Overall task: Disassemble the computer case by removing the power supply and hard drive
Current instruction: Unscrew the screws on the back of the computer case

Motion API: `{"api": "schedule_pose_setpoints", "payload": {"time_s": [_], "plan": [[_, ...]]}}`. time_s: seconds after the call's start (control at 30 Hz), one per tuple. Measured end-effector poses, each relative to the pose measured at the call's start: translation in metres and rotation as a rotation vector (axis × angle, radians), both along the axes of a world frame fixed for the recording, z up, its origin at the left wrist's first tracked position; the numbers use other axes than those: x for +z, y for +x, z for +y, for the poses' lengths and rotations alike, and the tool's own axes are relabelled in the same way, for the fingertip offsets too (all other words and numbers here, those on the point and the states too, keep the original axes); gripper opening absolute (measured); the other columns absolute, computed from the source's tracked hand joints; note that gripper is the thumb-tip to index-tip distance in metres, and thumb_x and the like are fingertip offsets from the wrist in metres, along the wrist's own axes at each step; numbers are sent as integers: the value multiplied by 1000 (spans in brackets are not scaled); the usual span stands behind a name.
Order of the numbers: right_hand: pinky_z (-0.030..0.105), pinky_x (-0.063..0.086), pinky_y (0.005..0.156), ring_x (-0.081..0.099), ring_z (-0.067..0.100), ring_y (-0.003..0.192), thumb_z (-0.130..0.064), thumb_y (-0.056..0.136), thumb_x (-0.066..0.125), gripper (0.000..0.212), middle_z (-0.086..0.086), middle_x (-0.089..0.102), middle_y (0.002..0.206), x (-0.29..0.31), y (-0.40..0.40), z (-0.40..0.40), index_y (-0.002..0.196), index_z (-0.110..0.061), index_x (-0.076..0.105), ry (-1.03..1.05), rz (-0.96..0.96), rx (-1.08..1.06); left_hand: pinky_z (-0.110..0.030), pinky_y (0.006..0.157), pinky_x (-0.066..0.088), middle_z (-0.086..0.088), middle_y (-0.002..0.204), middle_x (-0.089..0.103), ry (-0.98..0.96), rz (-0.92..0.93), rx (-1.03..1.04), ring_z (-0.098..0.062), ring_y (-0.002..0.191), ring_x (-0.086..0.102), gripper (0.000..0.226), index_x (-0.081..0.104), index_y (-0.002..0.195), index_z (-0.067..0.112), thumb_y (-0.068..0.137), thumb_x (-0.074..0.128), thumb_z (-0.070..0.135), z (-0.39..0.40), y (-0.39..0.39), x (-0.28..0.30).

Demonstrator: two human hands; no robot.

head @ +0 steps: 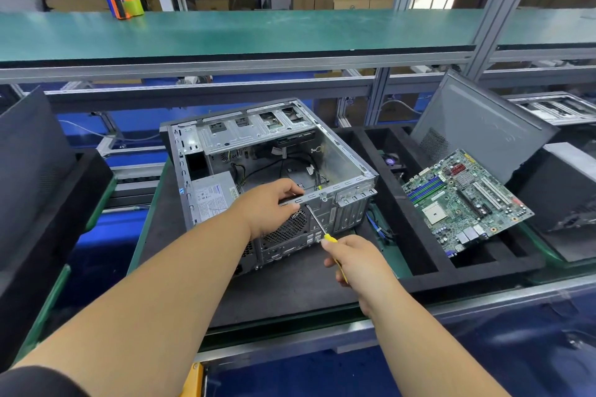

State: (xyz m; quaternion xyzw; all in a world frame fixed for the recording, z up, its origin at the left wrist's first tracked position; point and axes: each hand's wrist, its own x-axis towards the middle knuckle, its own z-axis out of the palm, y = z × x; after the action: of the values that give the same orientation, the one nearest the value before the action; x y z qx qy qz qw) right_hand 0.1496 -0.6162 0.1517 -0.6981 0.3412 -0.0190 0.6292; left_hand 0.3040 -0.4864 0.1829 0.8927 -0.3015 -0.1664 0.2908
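Observation:
An open grey computer case (342, 151) lies on its side on a dark mat, its rear panel toward me. The power supply (211, 192), a grey box with a white label, sits in the case's near left corner. Black cables run across the case floor. My left hand (274, 205) grips the top rear edge of the case above the fan grille. My right hand (358, 259) holds a yellow-handled screwdriver (317, 224), its tip against the rear panel just below that edge. I cannot pick out the hard drive.
A green motherboard (464, 200) leans in a black foam tray (416, 235) on the right. A grey side panel (480, 126) stands behind it. Dark panels lie at the left. A green shelf (258, 32) runs overhead.

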Motion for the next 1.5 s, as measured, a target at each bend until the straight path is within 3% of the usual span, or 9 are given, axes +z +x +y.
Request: {"api": "schedule_pose_setpoints", "payload": {"time_s": [0.23,0.43,0.53,0.7,0.93,1.1,1.2,1.3,1.5], "plan": [[27,41,59,51,12,59,-29,94,56,17,-5,69,67,-6,-2,-3,88,-15,62,-31,-8,-44,-38,105,42,17,128,62,7,-2,-6,-9,119,56,25,56,121,41,96,55,35,-1,1,-1],[17,42,45,54,9,47,-19,89,71,15,0,58,66,-9,-2,-5,93,-12,58,-29,-146,-100,-37,103,44,18,125,64,-1,-2,-8,-9,115,58,25,57,120,41,96,56,34,-1,1,-1],[22,43,49,47,7,42,-18,86,73,18,-1,52,68,-10,-1,-3,92,-14,56,-56,-146,-102,-37,102,44,19,124,64,-1,-7,-11,-8,114,58,26,57,120,41,96,56,34,0,1,-1],[24,43,56,49,6,47,-28,94,59,15,-1,65,72,-11,-1,0,90,-14,61,10,-81,-56,-37,101,44,20,122,65,7,-15,-10,-9,112,59,25,57,120,41,96,55,35,0,1,-2],[39,54,67,58,11,61,-28,86,69,10,-6,63,69,-15,-6,-4,87,-31,60,-239,-122,-36,-36,101,44,19,124,64,12,-12,-5,-10,114,58,26,56,121,42,96,55,35,0,1,-1],[33,51,60,55,2,52,-33,82,74,16,-11,60,64,-15,-6,-5,86,-33,58,-238,-163,-47,-34,99,45,18,126,63,16,-18,-3,-10,113,58,25,56,121,42,96,55,36,0,0,0],[36,50,65,53,5,56,-40,90,61,12,-9,66,69,-15,-6,-4,87,-29,62,-141,-146,-66,-35,99,45,19,125,63,20,-20,-3,-10,113,58,25,56,121,42,97,55,36,0,0,1],[33,46,63,50,10,59,-29,96,50,17,-6,72,76,-14,-7,-3,87,-27,65,-88,-123,-50,-36,99,45,20,125,64,23,-21,-7,-10,112,58,25,56,121,42,97,54,35,0,0,2],[23,42,54,55,6,54,-28,95,59,6,-12,71,73,-16,-5,-4,92,-29,64,-134,-151,-80,-38,99,46,19,121,65,16,-7,2,-11,109,60,25,56,120,43,96,55,35,0,0,0]]}}
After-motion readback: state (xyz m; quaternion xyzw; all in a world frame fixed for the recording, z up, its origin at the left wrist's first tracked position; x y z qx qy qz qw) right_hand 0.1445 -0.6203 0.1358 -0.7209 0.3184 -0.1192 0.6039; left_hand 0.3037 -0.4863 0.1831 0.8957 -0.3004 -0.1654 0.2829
